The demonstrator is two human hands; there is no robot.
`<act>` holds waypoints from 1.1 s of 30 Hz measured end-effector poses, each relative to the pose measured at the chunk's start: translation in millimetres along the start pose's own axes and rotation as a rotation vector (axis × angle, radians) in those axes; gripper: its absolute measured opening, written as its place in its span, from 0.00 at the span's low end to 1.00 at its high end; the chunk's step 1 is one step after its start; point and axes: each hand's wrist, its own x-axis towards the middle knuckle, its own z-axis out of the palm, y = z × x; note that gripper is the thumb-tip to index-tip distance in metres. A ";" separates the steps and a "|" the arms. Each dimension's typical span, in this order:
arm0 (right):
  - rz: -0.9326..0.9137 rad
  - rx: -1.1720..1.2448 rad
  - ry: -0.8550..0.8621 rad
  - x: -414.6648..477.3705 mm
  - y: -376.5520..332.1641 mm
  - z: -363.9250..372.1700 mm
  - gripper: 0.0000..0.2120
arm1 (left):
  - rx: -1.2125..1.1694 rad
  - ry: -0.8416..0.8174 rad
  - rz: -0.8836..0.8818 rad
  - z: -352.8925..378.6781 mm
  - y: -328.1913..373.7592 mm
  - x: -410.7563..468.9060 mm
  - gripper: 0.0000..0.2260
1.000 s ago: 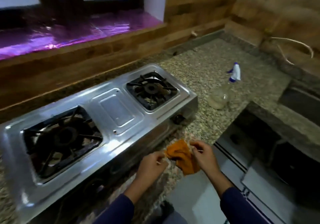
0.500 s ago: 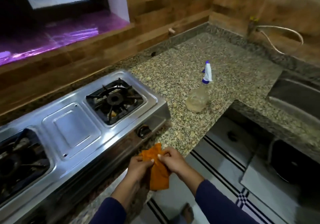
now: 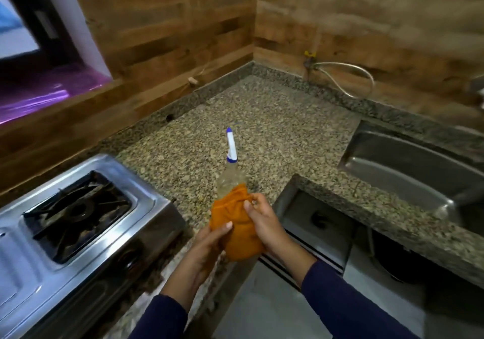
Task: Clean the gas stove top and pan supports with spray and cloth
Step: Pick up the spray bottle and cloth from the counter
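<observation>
An orange cloth (image 3: 237,223) is bunched between both hands above the counter's front edge. My left hand (image 3: 209,244) grips it from below, thumb on top. My right hand (image 3: 264,220) holds its right side. Just behind the cloth stands a clear spray bottle (image 3: 230,178) with a white and blue nozzle, its base hidden by the cloth. The steel gas stove (image 3: 146,207) lies at the left, with a black pan support (image 3: 76,210) over its right burner. The stove's left part is out of frame.
A speckled granite counter (image 3: 275,134) fills the corner below wood-look walls. A steel sink (image 3: 408,165) sits at the right. A gas valve with a hose (image 3: 345,76) hangs on the back wall. A purple window sill (image 3: 47,89) is at the far left. Floor lies below.
The view has swung right, so the stove slid left and the sink came into view. Both hands with the cloth have moved up to just in front of the spray bottle.
</observation>
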 end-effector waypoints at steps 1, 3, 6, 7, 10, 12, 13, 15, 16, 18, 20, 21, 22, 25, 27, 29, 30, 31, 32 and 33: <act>0.009 -0.011 0.017 5.8 -1.3 -6.9 0.07 | -0.004 -0.001 -0.010 3.1 -2.2 7.6 0.32; 0.018 -0.079 0.030 21.6 -0.3 -18.9 0.04 | 0.019 0.035 -0.031 8.1 -4.2 22.0 0.29; 0.040 -0.260 0.049 45.3 1.9 -24.2 0.05 | 0.055 0.122 -0.055 1.2 -1.5 36.1 0.25; 0.061 -0.303 0.084 53.5 1.5 -23.4 0.06 | 0.080 0.158 -0.046 -3.1 0.0 39.8 0.21; 0.128 -0.352 0.191 82.1 -7.3 -21.4 0.11 | 0.171 0.310 0.010 -18.7 7.5 54.6 0.13; 0.091 -0.400 0.189 101.1 -18.3 -17.7 0.27 | 0.223 0.356 0.051 -27.2 13.6 62.5 0.13; 0.059 -0.431 0.184 109.7 -25.2 -15.4 0.35 | 0.252 0.356 0.059 -30.2 16.1 66.3 0.13; -0.039 -0.471 0.135 130.1 -37.1 -8.3 0.47 | 0.302 0.348 0.060 -33.4 21.1 74.6 0.16; -0.087 -0.504 0.100 139.0 -42.5 -3.1 0.48 | 0.328 0.349 0.063 -32.2 24.3 78.1 0.17; -0.156 -0.536 0.037 154.8 -47.1 6.7 0.41 | 0.352 0.345 0.076 -30.0 29.7 81.6 0.20; -0.200 -0.523 0.025 161.6 -47.4 15.8 0.27 | 0.373 0.338 0.075 -30.0 33.7 83.4 0.23; -0.216 -0.495 0.051 163.3 -45.6 17.5 0.22 | 0.392 0.331 0.071 -30.2 35.7 84.1 0.24; -0.225 -0.469 0.101 165.9 -41.9 15.6 0.18 | 0.411 0.328 0.074 -30.5 36.5 88.1 0.24; -0.237 -0.294 0.300 157.7 -35.3 0.6 0.09 | 0.451 0.329 0.100 -32.2 35.7 101.1 0.22; -0.252 -0.126 0.411 144.9 -36.6 -26.8 0.07 | 0.453 0.319 0.120 -22.2 32.0 112.5 0.21; -0.292 -0.049 0.496 127.3 -42.3 -58.6 0.05 | 0.453 0.300 0.109 -12.7 26.0 122.0 0.21; -0.327 -0.031 0.552 117.0 -45.7 -83.7 0.05 | 0.465 0.281 0.109 0.5 21.5 131.3 0.22; -0.359 -0.029 0.602 106.2 -48.1 -104.9 0.05 | 0.483 0.256 0.104 12.9 19.0 138.7 0.23; -0.390 -0.031 0.661 93.8 -50.3 -133.2 0.04 | 0.497 0.219 0.104 32.2 12.9 150.8 0.24; -0.409 -0.037 0.707 81.0 -53.1 -156.3 0.04 | 0.512 0.178 0.094 48.6 7.3 160.0 0.25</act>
